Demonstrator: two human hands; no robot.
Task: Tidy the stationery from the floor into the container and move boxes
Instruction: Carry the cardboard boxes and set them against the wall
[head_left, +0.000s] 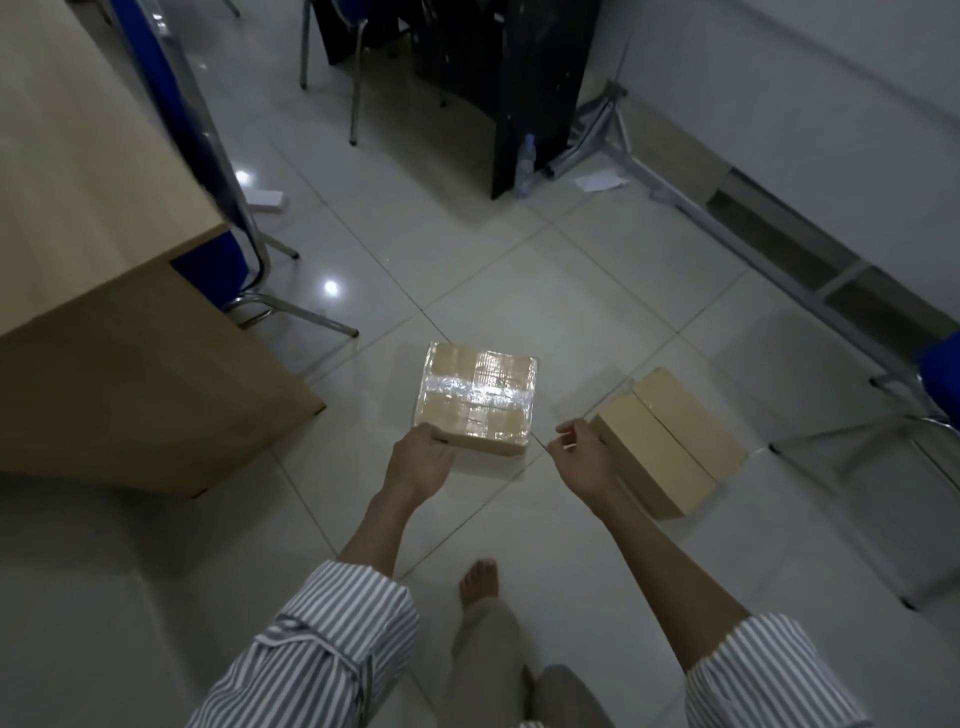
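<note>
Count:
- 2 boxes: taped box (478, 397), plain box (670, 441)
- 2 hands: left hand (422, 457), right hand (584, 454)
- 2 blue chairs (208, 171) (940, 374)
- 1 desk (78, 208)
- 1 bottle (525, 163)
- 2 papers (265, 200) (600, 182)
- 1 bare foot (480, 579)

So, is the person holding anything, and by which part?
The left hand grips the taped cardboard box at its near left corner; the right hand holds nothing.

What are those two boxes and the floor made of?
Taped box: brown cardboard, it seems, wrapped in glossy clear tape that glints. Plain box: matte brown cardboard with a centre flap seam. Floor: pale glazed tiles, probably ceramic; grout lines and mirrored lamp spots.
</note>
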